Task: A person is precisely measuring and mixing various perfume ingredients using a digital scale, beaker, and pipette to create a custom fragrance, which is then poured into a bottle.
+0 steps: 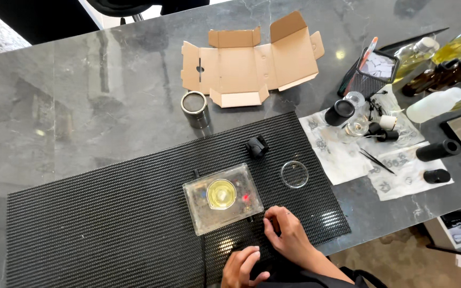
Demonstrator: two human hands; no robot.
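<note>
A clear square box with a red light sits on the black ribbed mat. On top of it stands a small glass beaker of yellow liquid. My right hand rests on the mat just right of the box's front corner. Its fingers are curled towards a small dark knob on the box's edge, and whether they grip anything is hidden. My left hand lies at the bottom edge of the view, fingers loosely spread, holding nothing. A black knobbed part and an empty glass dish lie behind the box.
An opened cardboard box and a metal tin stand on the dark marble counter. At right are paper towels with tweezers, small black caps and vials, a mesh pen holder, several bottles and black cylinders.
</note>
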